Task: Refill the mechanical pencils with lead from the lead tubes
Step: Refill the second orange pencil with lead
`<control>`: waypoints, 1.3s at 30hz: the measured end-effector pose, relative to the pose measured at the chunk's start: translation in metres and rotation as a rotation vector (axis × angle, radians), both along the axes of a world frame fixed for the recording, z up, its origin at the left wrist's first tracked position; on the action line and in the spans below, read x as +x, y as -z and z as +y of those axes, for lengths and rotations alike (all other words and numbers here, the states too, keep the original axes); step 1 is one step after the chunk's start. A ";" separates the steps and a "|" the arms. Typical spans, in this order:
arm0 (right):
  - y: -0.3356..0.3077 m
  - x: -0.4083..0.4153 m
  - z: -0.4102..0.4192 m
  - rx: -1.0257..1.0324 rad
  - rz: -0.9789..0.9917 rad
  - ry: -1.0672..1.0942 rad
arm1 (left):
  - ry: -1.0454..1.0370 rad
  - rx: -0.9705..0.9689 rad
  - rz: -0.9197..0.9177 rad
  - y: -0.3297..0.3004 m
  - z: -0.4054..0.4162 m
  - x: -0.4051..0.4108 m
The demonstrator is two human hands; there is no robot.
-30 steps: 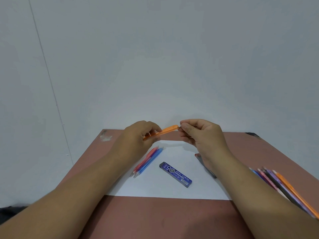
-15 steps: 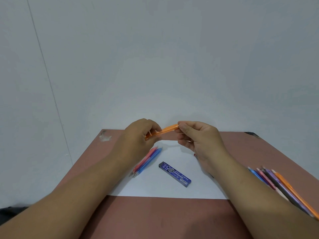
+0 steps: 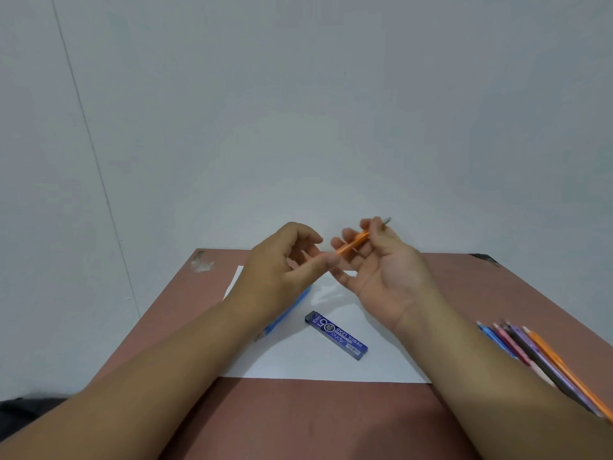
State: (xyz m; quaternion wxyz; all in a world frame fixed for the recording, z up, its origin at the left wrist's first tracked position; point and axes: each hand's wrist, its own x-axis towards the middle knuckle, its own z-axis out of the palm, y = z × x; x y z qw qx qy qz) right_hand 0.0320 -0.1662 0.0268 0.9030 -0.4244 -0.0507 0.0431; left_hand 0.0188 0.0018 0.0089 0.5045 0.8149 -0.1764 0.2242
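Handling a slim orange plastic mechanical pencil (image 3: 352, 244) calls for a light touch: probably featherweight, stiff along its length, smooth enough to roll between fingertips, with a fine metal tip poking out past the right thumb. Best gripped mid-barrel, away from that tip, leaving the cap end free for loading. Held above the far edge of the white paper sheet (image 3: 318, 365), pencil slanting up and to the right between both hands.

Right hand (image 3: 381, 273): palm turned up, fingers loosely curled, thumb and forefinger pinching the upper barrel near the tip. Left hand (image 3: 282, 270): fingers curled, thumb and fingertips meeting at the pencil's lower end; whether they grip the barrel or a small cap pulled from it cannot be told.

Lying on the paper below, apart from both hands: a dark blue rectangular lead tube (image 3: 336, 335) printed "PENCIL LEAD". Leads inside likely brittle, so gentle tipping rather than shaking. Partly hidden under the left wrist, a blue pencil (image 3: 288, 313). Resting at the right edge of the brown table (image 3: 298, 423), a fanned row of coloured pencils (image 3: 537, 356).
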 end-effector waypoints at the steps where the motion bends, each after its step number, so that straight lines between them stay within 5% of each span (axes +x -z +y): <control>1: -0.001 0.001 -0.002 0.100 0.018 -0.013 | 0.037 -0.051 0.046 -0.001 0.000 -0.001; 4: -0.006 0.003 -0.011 0.358 0.036 -0.037 | 0.074 -0.121 0.131 -0.001 0.003 -0.002; 14: -0.013 -0.005 -0.023 0.477 -0.038 -0.029 | 0.378 -0.213 0.435 -0.004 0.001 -0.002; 39: -0.015 -0.006 -0.024 0.462 -0.075 0.007 | 0.400 -0.137 0.343 -0.002 0.002 -0.004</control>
